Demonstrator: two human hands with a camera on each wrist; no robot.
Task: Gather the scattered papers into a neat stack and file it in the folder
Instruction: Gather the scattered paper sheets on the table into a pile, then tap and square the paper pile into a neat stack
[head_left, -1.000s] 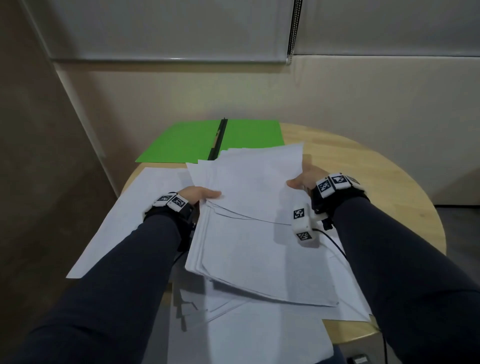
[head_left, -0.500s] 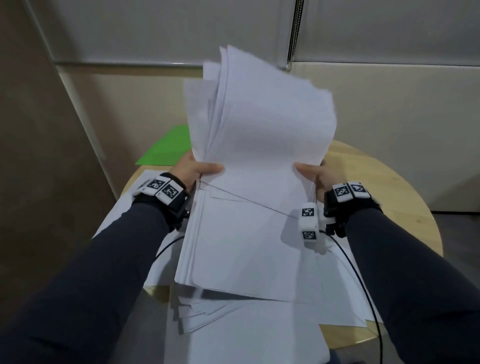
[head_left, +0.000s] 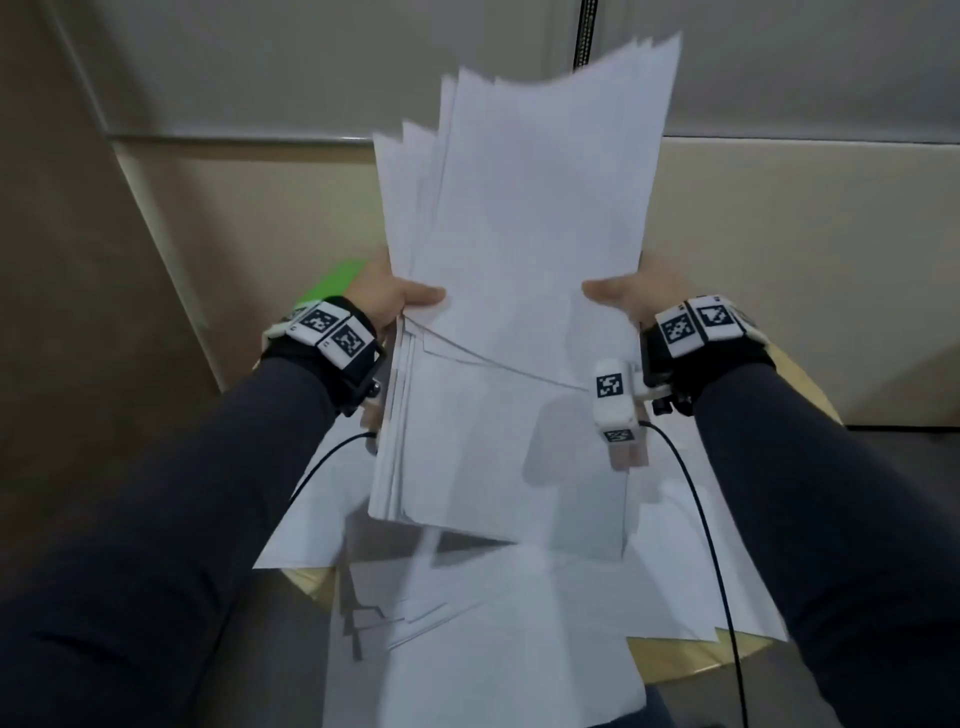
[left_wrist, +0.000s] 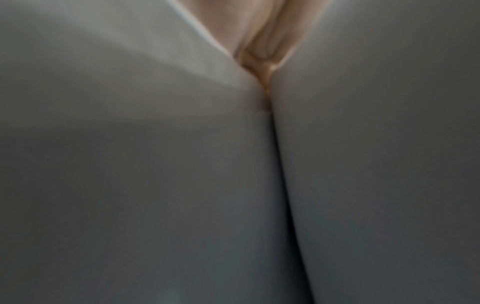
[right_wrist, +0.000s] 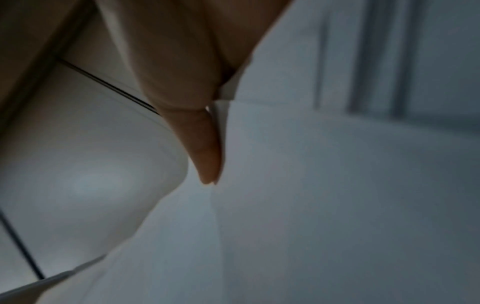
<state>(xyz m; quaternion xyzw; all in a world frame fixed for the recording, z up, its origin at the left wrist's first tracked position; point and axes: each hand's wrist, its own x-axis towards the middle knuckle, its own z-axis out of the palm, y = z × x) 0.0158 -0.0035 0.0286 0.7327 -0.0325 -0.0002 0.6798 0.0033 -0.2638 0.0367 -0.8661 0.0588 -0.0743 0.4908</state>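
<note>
A thick sheaf of white papers (head_left: 524, 291) stands nearly upright in the head view, its sheets fanned unevenly at the top. My left hand (head_left: 395, 301) grips its left edge, thumb on the front. My right hand (head_left: 628, 293) grips the right edge the same way. The right wrist view shows my thumb (right_wrist: 200, 139) pressed against the paper edge (right_wrist: 311, 185). The left wrist view is blurred, filled with paper (left_wrist: 363, 164) and a bit of skin. Only a corner of the green folder (head_left: 332, 283) shows behind my left hand.
More loose white sheets (head_left: 498, 623) lie on the round wooden table (head_left: 691, 654) below the sheaf, some overhanging the near edge. A beige wall and a window blind stand behind. A black cable (head_left: 706, 530) runs from my right wrist.
The sheaf went from lying low over the table to being raised upright, then lifted a little higher. Both hands kept their grip and rose with it, hiding most of the folder.
</note>
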